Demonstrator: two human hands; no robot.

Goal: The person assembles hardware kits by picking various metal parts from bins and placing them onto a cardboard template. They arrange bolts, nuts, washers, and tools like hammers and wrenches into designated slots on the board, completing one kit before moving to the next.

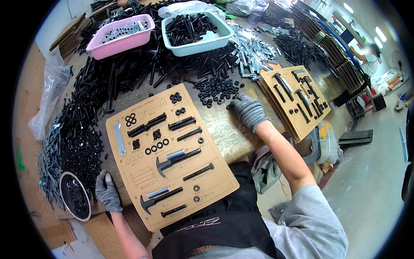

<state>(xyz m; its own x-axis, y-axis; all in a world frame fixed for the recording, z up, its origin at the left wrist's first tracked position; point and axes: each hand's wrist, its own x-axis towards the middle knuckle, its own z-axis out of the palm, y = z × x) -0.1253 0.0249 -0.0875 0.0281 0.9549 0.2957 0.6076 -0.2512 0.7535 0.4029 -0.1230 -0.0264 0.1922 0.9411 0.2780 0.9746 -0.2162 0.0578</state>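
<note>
Black nuts (217, 89) lie just left of right hand (249, 110), fingers bent, hold unclear; left hand (108, 192) half-curled, contents hidden.

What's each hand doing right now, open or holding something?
Left gray-gloved hand: beside small black metal fasteners; open or closed cannot be told.
Right gray-gloved hand: fingers bent beside small round black nuts; grip cannot be told.

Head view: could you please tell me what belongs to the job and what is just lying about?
Seem to belong: front cardboard sheet; black nuts by the right hand; pink tub; blue tub; silver tubes.

Seemingly lying about: plastic bag at left; black panels.
</note>
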